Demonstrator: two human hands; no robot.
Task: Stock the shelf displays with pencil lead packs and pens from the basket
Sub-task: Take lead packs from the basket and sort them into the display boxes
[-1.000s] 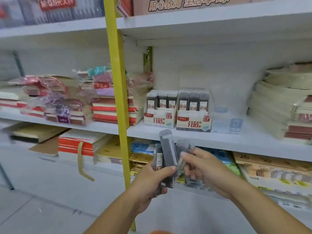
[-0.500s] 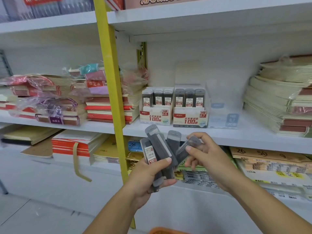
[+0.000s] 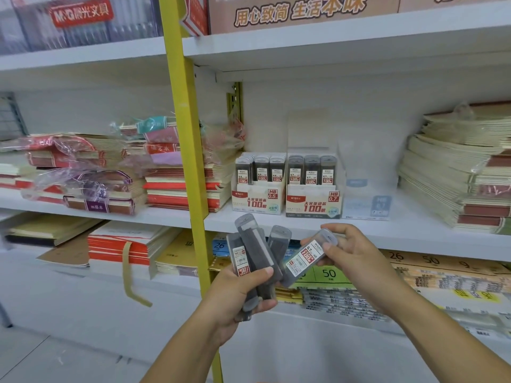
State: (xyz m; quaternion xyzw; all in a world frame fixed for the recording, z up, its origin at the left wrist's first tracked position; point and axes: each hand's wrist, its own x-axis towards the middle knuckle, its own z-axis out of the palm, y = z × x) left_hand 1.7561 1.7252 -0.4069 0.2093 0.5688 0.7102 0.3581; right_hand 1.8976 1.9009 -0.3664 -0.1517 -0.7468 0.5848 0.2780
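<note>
My left hand grips a fan of several grey pencil lead packs below the middle shelf. My right hand pinches one lead pack labelled 0.7 by its clear cap end, tilted, its lower end still touching the bunch. On the shelf above stand two display boxes: the 0.5 box and the 0.7 box, each with a front row of three upright packs. A pale blue display box sits to their right. The basket is out of view.
A yellow shelf upright rises just left of my hands. Stacks of red-edged notebooks lie left of the displays, cream notebook stacks to the right. The white shelf edge runs just above my hands. More paper goods fill the lower shelf.
My right hand has drawn one 0.7 pack out to the right of the bunch and turned its label into view. The left hand keeps the rest. The view has tilted down slightly.
</note>
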